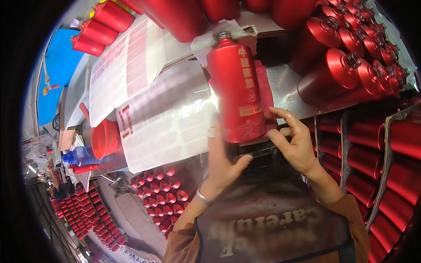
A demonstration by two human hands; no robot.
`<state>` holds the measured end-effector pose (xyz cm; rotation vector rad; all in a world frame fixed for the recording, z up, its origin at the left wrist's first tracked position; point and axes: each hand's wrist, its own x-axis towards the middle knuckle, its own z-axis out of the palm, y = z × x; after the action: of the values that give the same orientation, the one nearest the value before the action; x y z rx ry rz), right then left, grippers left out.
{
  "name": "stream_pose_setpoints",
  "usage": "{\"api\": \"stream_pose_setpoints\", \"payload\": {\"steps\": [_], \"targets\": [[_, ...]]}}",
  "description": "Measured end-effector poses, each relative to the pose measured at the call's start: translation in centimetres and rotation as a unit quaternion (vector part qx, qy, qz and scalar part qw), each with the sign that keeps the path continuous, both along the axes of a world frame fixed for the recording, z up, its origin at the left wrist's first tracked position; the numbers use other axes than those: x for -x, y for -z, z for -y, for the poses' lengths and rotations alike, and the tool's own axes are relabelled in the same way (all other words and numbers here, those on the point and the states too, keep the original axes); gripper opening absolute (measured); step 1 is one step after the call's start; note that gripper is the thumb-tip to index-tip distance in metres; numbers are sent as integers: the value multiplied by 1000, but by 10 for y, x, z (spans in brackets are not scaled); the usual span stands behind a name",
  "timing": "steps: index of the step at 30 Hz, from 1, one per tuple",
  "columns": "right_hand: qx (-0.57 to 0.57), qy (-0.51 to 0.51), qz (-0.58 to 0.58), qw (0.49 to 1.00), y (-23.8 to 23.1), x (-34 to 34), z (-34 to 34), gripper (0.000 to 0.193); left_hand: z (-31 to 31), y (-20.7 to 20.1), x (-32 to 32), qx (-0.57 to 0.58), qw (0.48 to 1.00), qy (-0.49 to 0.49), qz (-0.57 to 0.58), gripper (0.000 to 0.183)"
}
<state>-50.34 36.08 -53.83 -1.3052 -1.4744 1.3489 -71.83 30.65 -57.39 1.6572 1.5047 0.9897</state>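
Note:
A red bottle [234, 94] with gold lettering lies in front of me, its neck pointing away and resting on a whitish cloth pad [241, 30]. My left hand [219, 164], blurred, lies along the bottle's lower left side with fingers stretched out and thumb apart. Whether its fingertips touch the bottle or the sheet beside it, I cannot tell. Near the bottle's lower right edge is my right hand [296, 142], its thumb and index finger spread and the other fingers bent. A red cloth [264, 90] shows beneath the bottle's right side.
Printed sheets [162, 116] cover the left of the bench. An orange dipper [105, 139] and a blue plastic bottle [81, 155] stand at its left end. Red bottles [335, 72] crowd the right, with racks of more bottles [362, 131] below. Others [162, 197] stand low at left.

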Motion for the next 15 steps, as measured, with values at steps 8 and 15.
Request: {"api": "stream_pose_setpoints", "payload": {"steps": [8,15], "targets": [[-150,-44,115,981,-4,11,0,56,1,3,-14,8,995,-6,99,115],[-170,-56,109,978,4,8,0,61,3,-1,-17,-60,998,15,33,110]]}}
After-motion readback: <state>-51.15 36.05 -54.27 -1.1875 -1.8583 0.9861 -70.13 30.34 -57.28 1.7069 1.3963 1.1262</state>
